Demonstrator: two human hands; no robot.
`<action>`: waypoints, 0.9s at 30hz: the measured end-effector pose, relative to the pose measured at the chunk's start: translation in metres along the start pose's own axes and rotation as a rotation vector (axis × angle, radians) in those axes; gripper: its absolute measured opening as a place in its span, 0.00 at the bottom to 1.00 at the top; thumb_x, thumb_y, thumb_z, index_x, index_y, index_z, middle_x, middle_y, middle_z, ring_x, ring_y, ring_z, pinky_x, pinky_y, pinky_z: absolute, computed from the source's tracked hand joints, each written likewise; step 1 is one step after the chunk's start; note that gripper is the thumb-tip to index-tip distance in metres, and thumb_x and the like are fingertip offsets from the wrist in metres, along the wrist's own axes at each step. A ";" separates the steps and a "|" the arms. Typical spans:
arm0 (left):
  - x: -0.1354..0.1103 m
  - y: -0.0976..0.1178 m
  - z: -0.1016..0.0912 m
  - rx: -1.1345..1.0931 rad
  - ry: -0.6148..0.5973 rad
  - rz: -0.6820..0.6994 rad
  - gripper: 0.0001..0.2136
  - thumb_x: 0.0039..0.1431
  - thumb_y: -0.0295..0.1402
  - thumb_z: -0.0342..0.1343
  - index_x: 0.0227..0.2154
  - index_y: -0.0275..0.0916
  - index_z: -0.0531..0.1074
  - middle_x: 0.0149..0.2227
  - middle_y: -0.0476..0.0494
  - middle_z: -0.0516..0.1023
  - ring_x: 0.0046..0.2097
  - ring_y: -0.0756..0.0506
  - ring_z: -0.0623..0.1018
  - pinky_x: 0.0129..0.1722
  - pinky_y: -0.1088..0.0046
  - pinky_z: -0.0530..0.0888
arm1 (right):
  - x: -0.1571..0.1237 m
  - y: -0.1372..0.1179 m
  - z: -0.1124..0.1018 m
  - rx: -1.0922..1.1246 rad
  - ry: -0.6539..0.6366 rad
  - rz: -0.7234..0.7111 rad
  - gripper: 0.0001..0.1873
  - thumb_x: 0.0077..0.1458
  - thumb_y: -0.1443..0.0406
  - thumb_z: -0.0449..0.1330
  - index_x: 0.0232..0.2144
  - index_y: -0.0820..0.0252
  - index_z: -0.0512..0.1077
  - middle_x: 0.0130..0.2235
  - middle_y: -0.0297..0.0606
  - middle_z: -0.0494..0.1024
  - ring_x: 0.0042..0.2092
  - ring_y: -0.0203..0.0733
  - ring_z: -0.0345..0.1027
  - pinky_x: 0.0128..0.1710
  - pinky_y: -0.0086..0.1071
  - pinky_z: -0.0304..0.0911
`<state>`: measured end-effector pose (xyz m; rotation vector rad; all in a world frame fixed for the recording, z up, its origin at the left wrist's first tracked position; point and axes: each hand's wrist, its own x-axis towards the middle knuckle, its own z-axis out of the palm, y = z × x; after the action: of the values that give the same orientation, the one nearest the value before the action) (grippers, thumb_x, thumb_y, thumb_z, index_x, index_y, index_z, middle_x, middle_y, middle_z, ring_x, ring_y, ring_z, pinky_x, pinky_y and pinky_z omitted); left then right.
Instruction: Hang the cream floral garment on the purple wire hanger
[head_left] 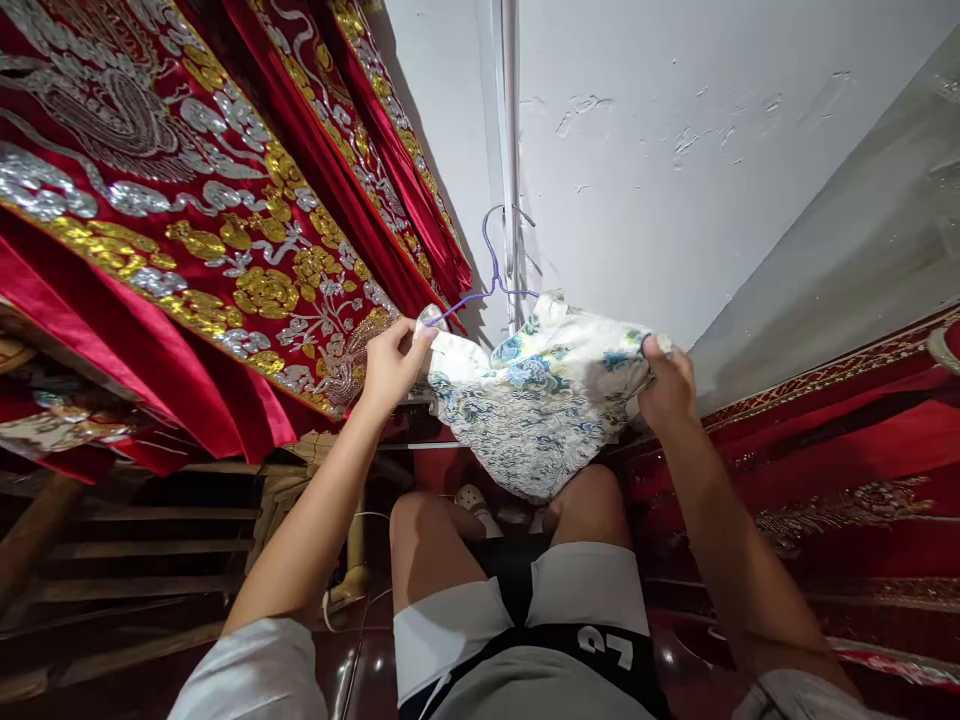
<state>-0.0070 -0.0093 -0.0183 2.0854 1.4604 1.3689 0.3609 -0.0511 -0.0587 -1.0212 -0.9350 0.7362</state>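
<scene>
A white garment with a blue and yellow flower print [536,400] hangs on a thin purple wire hanger [491,265] in front of me. My left hand [390,362] pinches the garment's left shoulder, where the hanger's end sits. Closed around the fabric, my right hand [666,388] grips the right shoulder. The cloth droops between both hands, down over my knees [589,500]. The hanger's hook rises toward a white pipe [510,150] on the wall.
Red garments with gold and silver embroidery [210,220] hang close at the left. More red embroidered cloth [840,450] lies at the right. A white wall [675,140] stands ahead. Wooden slats [150,540] and a cable [352,590] are low at the left.
</scene>
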 end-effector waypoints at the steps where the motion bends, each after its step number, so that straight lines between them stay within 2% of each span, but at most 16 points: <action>1: 0.003 0.010 0.003 0.010 0.031 0.037 0.13 0.63 0.42 0.57 0.29 0.38 0.73 0.25 0.51 0.68 0.29 0.48 0.66 0.32 0.73 0.62 | 0.003 -0.007 0.002 -0.004 0.050 -0.025 0.27 0.52 0.40 0.62 0.36 0.57 0.72 0.37 0.42 0.80 0.48 0.54 0.78 0.40 0.42 0.76; 5: 0.020 0.056 0.011 0.047 0.019 0.170 0.09 0.64 0.38 0.57 0.37 0.38 0.78 0.31 0.46 0.76 0.34 0.46 0.72 0.35 0.71 0.64 | 0.009 -0.033 0.009 0.090 0.254 -0.045 0.26 0.56 0.44 0.61 0.44 0.57 0.73 0.51 0.47 0.77 0.54 0.53 0.75 0.46 0.44 0.76; 8: 0.028 0.076 0.015 0.103 -0.029 0.205 0.10 0.67 0.37 0.54 0.38 0.39 0.79 0.30 0.46 0.76 0.33 0.46 0.72 0.34 0.70 0.62 | 0.003 -0.037 0.011 0.146 0.387 -0.020 0.24 0.56 0.47 0.63 0.47 0.56 0.73 0.54 0.44 0.75 0.59 0.52 0.71 0.52 0.46 0.75; 10: 0.030 0.080 0.015 0.131 -0.030 0.213 0.11 0.68 0.37 0.53 0.37 0.39 0.79 0.28 0.46 0.75 0.31 0.46 0.71 0.33 0.70 0.61 | -0.001 -0.035 0.012 0.153 0.394 -0.012 0.23 0.57 0.47 0.62 0.46 0.56 0.72 0.53 0.43 0.75 0.60 0.52 0.71 0.53 0.46 0.74; 12: 0.032 0.078 0.012 0.141 -0.002 0.217 0.11 0.68 0.37 0.53 0.36 0.39 0.79 0.27 0.46 0.73 0.31 0.46 0.70 0.32 0.69 0.60 | -0.001 -0.034 0.017 0.159 0.324 -0.020 0.24 0.57 0.46 0.61 0.46 0.57 0.72 0.53 0.45 0.75 0.59 0.53 0.71 0.53 0.47 0.75; 16: 0.038 0.063 -0.003 0.133 0.116 0.180 0.10 0.66 0.38 0.56 0.36 0.39 0.78 0.24 0.48 0.70 0.29 0.47 0.67 0.31 0.70 0.59 | 0.007 -0.038 0.037 0.084 0.122 -0.069 0.28 0.59 0.43 0.59 0.52 0.54 0.71 0.55 0.48 0.75 0.58 0.56 0.72 0.49 0.49 0.76; 18: 0.039 0.052 -0.012 0.123 0.160 0.149 0.10 0.65 0.39 0.57 0.34 0.39 0.77 0.23 0.50 0.68 0.28 0.48 0.65 0.31 0.71 0.59 | 0.005 -0.041 0.048 0.016 -0.022 -0.064 0.29 0.60 0.42 0.57 0.53 0.54 0.71 0.51 0.48 0.77 0.55 0.56 0.74 0.45 0.48 0.77; 22: 0.028 0.024 -0.019 0.133 0.177 0.111 0.12 0.66 0.41 0.55 0.31 0.39 0.73 0.24 0.52 0.66 0.28 0.49 0.64 0.31 0.72 0.59 | -0.028 -0.051 0.058 -0.070 -0.353 0.043 0.29 0.62 0.41 0.56 0.50 0.56 0.74 0.39 0.42 0.79 0.43 0.49 0.77 0.39 0.40 0.77; 24: 0.014 0.009 -0.012 0.137 0.192 0.107 0.13 0.67 0.42 0.54 0.30 0.40 0.70 0.25 0.51 0.67 0.28 0.48 0.64 0.32 0.71 0.61 | -0.054 -0.057 0.055 -0.088 -0.564 0.078 0.27 0.58 0.44 0.63 0.49 0.56 0.76 0.38 0.39 0.79 0.40 0.46 0.76 0.39 0.39 0.76; 27: -0.009 -0.005 0.008 0.041 0.221 0.052 0.16 0.71 0.43 0.47 0.29 0.41 0.67 0.28 0.49 0.69 0.31 0.47 0.68 0.36 0.70 0.65 | -0.088 -0.063 0.044 -0.035 -1.061 0.106 0.31 0.47 0.52 0.74 0.51 0.56 0.77 0.46 0.41 0.80 0.47 0.48 0.75 0.48 0.41 0.73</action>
<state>-0.0040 -0.0128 -0.0307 2.0638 1.5386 1.6485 0.2886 -0.1324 -0.0160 -0.6702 -1.8013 1.4012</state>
